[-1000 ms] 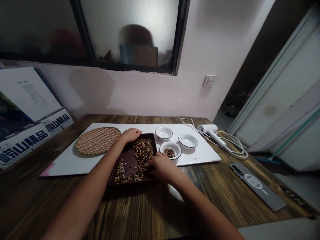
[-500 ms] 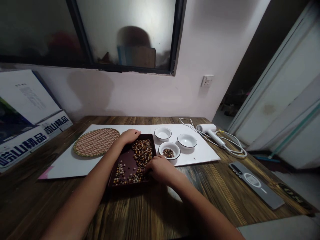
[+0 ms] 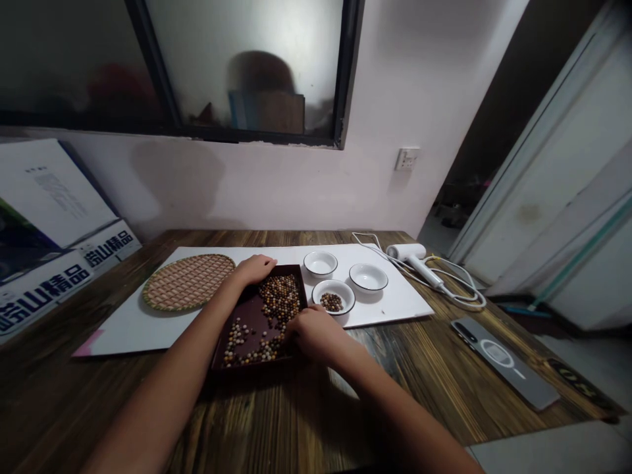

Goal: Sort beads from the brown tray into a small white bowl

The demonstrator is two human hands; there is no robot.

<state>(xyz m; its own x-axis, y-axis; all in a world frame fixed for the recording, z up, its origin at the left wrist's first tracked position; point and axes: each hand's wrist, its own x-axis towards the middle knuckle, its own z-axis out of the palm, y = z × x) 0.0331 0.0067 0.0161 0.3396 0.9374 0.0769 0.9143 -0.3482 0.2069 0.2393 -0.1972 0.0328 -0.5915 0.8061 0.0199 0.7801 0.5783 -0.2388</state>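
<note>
My left hand [image 3: 257,268] is closed over the far left corner of a dark red shallow tray [image 3: 249,309]. Many small round beads [image 3: 279,299] in brown, yellow and cream lie in it, thickest along its right side, with a paler group at the near left. Over the tray's right edge reaches my right hand [image 3: 316,334], its fingers curled down among the beads. The fingertips are hidden, so what they pinch does not show. Just beyond that hand, a white dark-rimmed bowl [image 3: 347,304] holds a small heap of similar beads.
Two more white bowls, a far one [image 3: 320,264] and a right one [image 3: 368,279], stand on a white board [image 3: 405,304]. A round woven mat [image 3: 190,282] lies left. A white hair dryer [image 3: 415,258] with its cord and a phone [image 3: 506,362] are at right; printed boxes [image 3: 54,276] at left.
The view has shifted very slightly. Both hands keep nearly the same places, the left at the tray's corner and the right among the beads.
</note>
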